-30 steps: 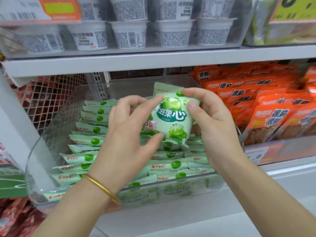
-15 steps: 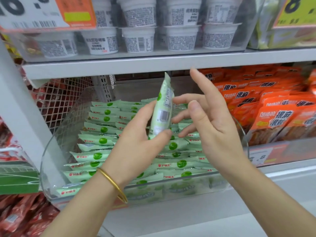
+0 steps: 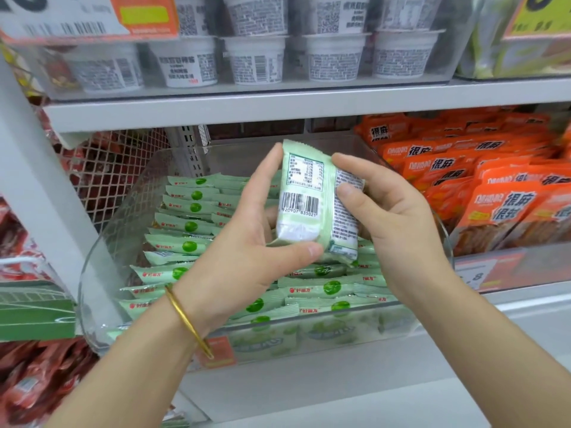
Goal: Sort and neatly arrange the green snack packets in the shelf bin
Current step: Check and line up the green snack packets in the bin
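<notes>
A clear plastic shelf bin [image 3: 102, 273] holds several green snack packets [image 3: 185, 227] lying in overlapping rows. Above the bin I hold one green packet [image 3: 309, 199] upright with its back side, barcode and nutrition table facing me. My left hand [image 3: 247, 251] grips its left edge and bottom, thumb under the lower corner. My right hand [image 3: 392, 227] grips its right edge, thumb pressed on the printed back. The packets under my hands are partly hidden.
Orange snack packets [image 3: 494, 193] fill the bin to the right. White cups [image 3: 253, 57] stand on the shelf above. A wire mesh divider [image 3: 114, 171] and red packets lie to the left. An orange price tag [image 3: 488, 270] hangs on the shelf edge.
The held packet has turned from front side, through edge-on, to back side facing me. My right hand, which had let go with fingers spread, grips its right edge again.
</notes>
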